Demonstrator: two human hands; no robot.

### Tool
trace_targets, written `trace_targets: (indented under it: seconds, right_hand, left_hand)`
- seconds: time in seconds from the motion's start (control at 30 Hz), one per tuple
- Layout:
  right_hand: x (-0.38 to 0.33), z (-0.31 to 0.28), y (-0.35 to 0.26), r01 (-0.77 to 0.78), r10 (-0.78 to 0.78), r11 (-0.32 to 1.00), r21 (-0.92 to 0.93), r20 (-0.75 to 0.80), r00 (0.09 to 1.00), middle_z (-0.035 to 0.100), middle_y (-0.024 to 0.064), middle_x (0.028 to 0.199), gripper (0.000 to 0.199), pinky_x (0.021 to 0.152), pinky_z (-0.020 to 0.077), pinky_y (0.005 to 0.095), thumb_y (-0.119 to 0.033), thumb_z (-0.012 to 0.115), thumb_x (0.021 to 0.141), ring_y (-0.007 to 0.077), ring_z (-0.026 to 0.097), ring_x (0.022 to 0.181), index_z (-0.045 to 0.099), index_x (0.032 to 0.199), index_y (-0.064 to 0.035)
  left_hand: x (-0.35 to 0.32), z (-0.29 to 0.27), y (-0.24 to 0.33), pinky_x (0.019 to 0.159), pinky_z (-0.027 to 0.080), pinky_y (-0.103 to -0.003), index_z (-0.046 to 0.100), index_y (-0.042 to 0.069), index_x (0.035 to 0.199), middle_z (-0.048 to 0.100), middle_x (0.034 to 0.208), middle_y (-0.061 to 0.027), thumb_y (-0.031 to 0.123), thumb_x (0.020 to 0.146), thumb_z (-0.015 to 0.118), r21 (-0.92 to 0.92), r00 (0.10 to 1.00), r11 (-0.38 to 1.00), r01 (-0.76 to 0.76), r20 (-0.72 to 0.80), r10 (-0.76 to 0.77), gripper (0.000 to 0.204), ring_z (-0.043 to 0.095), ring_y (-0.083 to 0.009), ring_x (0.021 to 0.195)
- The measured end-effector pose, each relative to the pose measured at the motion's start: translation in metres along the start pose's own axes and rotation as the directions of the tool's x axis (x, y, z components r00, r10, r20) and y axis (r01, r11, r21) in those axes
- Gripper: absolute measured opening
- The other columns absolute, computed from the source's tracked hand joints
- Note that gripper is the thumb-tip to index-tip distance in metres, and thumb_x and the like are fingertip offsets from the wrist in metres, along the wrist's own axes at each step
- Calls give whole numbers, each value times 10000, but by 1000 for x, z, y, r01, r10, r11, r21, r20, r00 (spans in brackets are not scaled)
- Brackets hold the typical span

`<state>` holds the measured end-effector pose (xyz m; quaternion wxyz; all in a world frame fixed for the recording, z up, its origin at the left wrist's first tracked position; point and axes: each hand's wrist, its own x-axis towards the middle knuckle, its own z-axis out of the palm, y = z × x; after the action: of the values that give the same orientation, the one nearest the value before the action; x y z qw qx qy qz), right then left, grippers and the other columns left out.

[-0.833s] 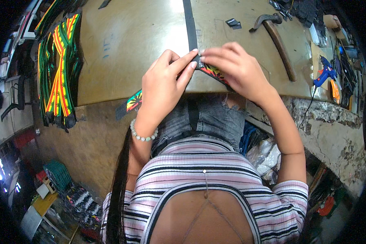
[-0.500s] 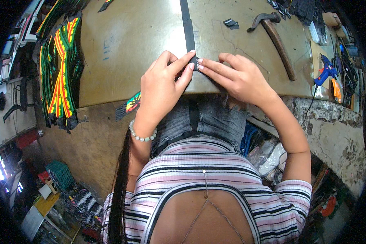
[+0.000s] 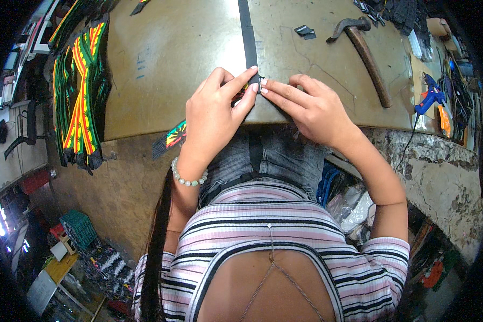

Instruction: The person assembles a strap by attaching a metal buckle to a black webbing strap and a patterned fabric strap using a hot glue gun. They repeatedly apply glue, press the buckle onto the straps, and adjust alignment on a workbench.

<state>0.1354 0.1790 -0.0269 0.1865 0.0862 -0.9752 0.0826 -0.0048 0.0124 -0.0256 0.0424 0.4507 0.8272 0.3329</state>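
Observation:
A long black strap (image 3: 248,40) runs down the table toward me. Near the table's front edge, my left hand (image 3: 214,104) pinches the strap's lower part between thumb and index finger. My right hand (image 3: 314,104) meets it there from the right, its fingertips closed on a small black-and-white tab (image 3: 263,82) at the strap's side. A colourful patterned band (image 3: 175,135) with a black mesh end sticks out past the table edge beside my left wrist. More of its pattern shows between the left fingers; the rest is hidden under that hand.
A hammer (image 3: 367,61) with a wooden handle lies at the right, near small black pieces (image 3: 305,32). Beyond it are a blue glue gun (image 3: 429,95) and its cord. Bundled striped bands (image 3: 80,96) hang over the left table edge. Black straps (image 3: 400,16) lie at far right.
My right fingertips have shifted slightly at the tab, and the right forearm has moved a little to the left. My left hand keeps its pinch on the strap.

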Motion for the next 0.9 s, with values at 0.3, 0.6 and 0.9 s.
trace_targets:
  seconds: [0.3,0.6,0.9]
  right_hand:
    - [-4,5,-10,-67,67,998,-9,-23,997,640,10,1240,436,797,538,334,-120,624,764,202,595,944,682,1192,-65]
    - [-23,-25,44,-496,451,855,-152,-256,855,626,111,1270,381,963,463,446,-287,629,911,347,583,1106,645,1231,-81]
    - [-28,-66,32,-865,951,306,399,-92,294,655,183,804,397,648,520,426,-386,555,1005,365,643,687,628,1006,4]
  left_hand:
    - [-1,1,1,633,500,-334,743,200,1180,576,794,-63,256,876,720,28,999,999,-28,-18,29,310,620,-216,697]
    - [4,-6,7,640,501,-337,697,147,1172,595,869,-80,241,896,691,55,999,998,-12,48,9,292,631,-221,727]
    - [-27,-19,-5,735,514,-359,722,83,1019,626,925,-102,134,883,697,-13,992,998,60,-112,-61,147,648,-264,825]
